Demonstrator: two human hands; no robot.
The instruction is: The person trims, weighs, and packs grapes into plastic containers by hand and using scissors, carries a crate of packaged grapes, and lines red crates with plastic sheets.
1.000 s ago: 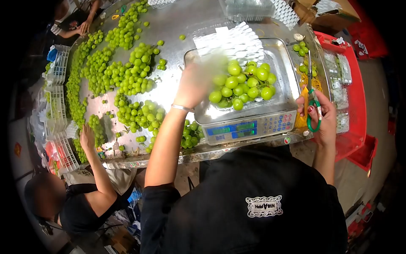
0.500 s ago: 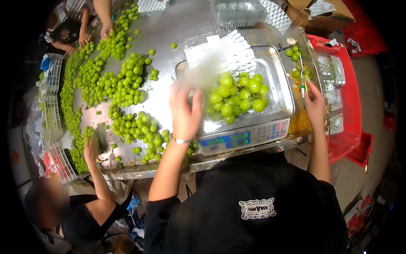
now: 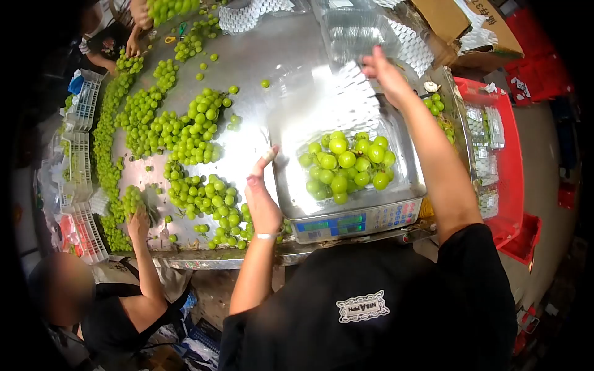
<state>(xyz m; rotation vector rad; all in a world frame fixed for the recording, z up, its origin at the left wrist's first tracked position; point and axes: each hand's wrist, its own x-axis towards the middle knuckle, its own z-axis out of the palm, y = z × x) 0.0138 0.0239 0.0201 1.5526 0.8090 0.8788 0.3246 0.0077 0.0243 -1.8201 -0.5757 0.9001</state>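
Note:
Green grapes (image 3: 349,164) lie in a clear plastic container on the metal tray of a digital scale (image 3: 356,224). White foam netting (image 3: 357,102) lines the container's raised far part. My left hand (image 3: 263,198) is at the tray's left edge, fingers apart, holding nothing. My right hand (image 3: 385,75) is over the far right edge of the foam netting, near the stacked clear containers (image 3: 352,31); its fingers are spread and nothing shows in them.
Many grape bunches (image 3: 198,123) cover the left of the metal table (image 3: 260,37). White crates (image 3: 80,167) line its far left. Co-workers' hands touch grapes at left and upper left. A red crate (image 3: 513,185) with packed boxes stands right, a cardboard box (image 3: 445,21) beyond.
My right hand has let go of the green scissors and moved up and left to the foam netting. My left hand has drawn back from the container to the tray's edge.

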